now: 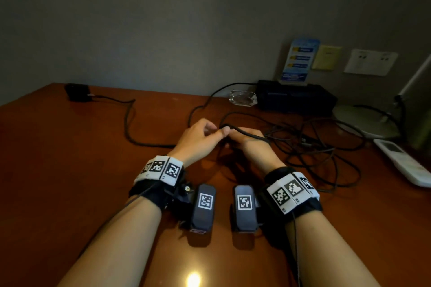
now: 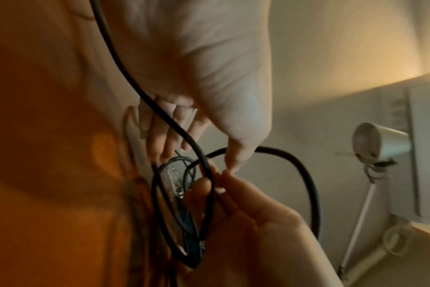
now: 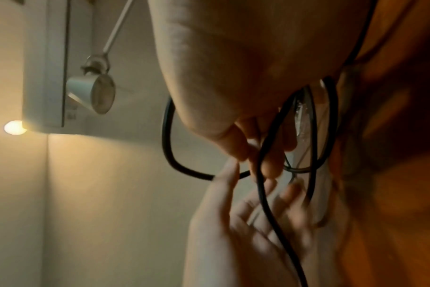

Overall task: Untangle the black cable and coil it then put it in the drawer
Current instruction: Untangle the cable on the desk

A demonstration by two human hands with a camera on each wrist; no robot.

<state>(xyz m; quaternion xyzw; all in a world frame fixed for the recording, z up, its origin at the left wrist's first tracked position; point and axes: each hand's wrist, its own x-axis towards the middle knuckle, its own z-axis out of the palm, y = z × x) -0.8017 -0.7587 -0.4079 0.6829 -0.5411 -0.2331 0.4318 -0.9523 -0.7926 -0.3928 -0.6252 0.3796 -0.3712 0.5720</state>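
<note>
Pinched black cable (image 1: 242, 132) w/ left hand (image 1: 198, 140) & right hand (image 1: 253, 144) over table (image 1: 70, 170). Probably best fed slowly thru loops, tangle (image 1: 321, 147) kept slack, no yanking.

Cable (image 1: 310, 147) loops are lying on the tabletop (image 1: 70, 170) right of the fingers (image 1: 225, 131); an adapter (image 1: 77, 92) is sitting far left behind them.

— What lies around my grip?

— A brown wooden desk (image 1: 70, 170) under it; a plain grey wall (image 1: 163, 18) beyond. Far right of my grip: a white double socket plate (image 1: 370, 62), a yellow note (image 1: 326, 57), a blue card (image 1: 299, 60).

— And light?

— Dim. A white desk lamp (image 2: 380, 143), round base (image 1: 363, 121) right of my grip; a warm glow (image 3: 14, 127) on the wall.
</note>
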